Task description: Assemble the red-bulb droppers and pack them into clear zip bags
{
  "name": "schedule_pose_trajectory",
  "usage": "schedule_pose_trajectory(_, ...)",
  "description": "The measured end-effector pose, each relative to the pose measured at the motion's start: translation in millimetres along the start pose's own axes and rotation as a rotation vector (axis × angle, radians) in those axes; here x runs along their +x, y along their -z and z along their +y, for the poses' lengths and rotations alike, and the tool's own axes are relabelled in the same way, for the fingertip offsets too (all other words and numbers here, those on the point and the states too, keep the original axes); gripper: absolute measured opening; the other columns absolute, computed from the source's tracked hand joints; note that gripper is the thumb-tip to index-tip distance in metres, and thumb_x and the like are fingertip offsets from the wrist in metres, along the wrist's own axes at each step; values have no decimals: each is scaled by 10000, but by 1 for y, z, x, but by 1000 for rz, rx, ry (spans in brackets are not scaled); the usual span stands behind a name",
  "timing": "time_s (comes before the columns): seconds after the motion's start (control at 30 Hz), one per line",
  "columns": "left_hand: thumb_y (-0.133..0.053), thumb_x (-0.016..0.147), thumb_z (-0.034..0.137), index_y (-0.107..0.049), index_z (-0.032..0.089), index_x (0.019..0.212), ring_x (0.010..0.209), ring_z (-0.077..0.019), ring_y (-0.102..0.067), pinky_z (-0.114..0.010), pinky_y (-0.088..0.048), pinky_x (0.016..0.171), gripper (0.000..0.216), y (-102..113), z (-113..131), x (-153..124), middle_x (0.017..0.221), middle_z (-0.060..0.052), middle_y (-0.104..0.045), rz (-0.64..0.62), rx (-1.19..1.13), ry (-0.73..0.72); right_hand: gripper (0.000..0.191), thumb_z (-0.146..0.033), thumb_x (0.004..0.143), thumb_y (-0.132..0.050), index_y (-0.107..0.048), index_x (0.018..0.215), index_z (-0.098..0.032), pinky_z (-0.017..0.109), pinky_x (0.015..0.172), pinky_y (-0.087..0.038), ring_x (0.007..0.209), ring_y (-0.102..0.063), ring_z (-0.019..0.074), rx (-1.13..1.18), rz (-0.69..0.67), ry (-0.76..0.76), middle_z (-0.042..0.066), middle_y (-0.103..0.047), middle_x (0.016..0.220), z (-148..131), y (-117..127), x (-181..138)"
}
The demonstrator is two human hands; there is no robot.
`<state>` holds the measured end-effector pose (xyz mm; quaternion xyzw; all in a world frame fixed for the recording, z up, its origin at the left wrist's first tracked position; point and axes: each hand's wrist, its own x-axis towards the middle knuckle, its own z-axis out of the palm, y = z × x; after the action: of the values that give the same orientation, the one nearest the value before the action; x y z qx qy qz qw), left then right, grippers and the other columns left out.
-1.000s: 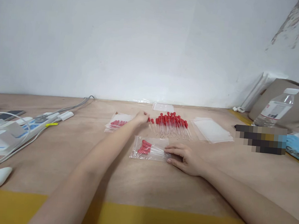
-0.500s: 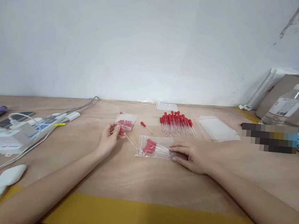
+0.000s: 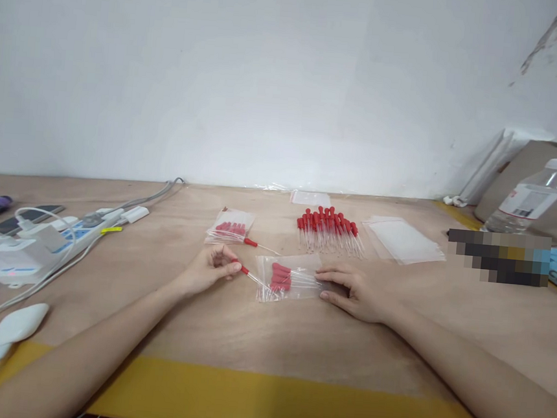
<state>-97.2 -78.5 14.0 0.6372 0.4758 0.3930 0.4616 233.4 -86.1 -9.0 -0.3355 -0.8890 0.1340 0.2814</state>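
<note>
A glass dropper with a red rubber bulb is pinched by its bulb in my left hand. Its thin clear tube points right and reaches the left end of a clear zip bag; whether the tip is inside I cannot tell. Several red-bulbed droppers lie in that bag. On the bag's right end, the thumb and fingers of my right hand hold it against the table. Beyond my left hand lie another filled zip bag and a loose dropper.
A pile of droppers lies behind the bag, with flat plastic bags to its right and a smaller bag stack by the wall. Power strip and cables are at left, a water bottle at right.
My left hand has come nearer and right, bringing its dropper's tube to the bag's end. The loose dropper has shifted left and nearer. The held bag has tilted slightly; my right hand stays put.
</note>
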Motion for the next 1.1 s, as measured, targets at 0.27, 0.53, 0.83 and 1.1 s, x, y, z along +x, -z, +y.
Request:
schedule_pose_trajectory(0.27,-712,606,264,-469,160,644,652,-133,-610,-238,-467,571,267,15,6,-5,703,-22,-644,-59,158,-38,310,-352,791,-533,-600,1061,-215,358,839,-459,970,-551,205,0,27,1,79,-602,1046,-5,3,1)
schedule_pose_trajectory(0.53,-702,626,244,-444,156,629,561,-90,-570,-196,-419,504,272,2,4,-10,655,13,-621,-94,73,-15,274,-342,783,-548,-635,998,-197,330,790,-465,902,-566,194,-22,73,-7,79,-616,976,-4,0,1)
schedule_pose_trajectory(0.83,-700,622,310,-563,147,746,641,-126,-605,-238,-460,584,247,-18,5,-7,718,-26,-650,-72,80,70,255,-324,792,-536,-643,1004,-229,351,797,-461,903,-563,199,-17,82,-14,70,-617,972,-3,-4,5)
schedule_pose_trajectory(1.1,-666,671,270,-582,150,849,670,-111,-585,-245,-461,646,230,-33,8,-11,732,-21,-624,-241,5,17,265,-341,790,-538,-648,1008,-237,349,792,-466,893,-564,196,-17,78,-12,70,-615,960,-6,-6,6)
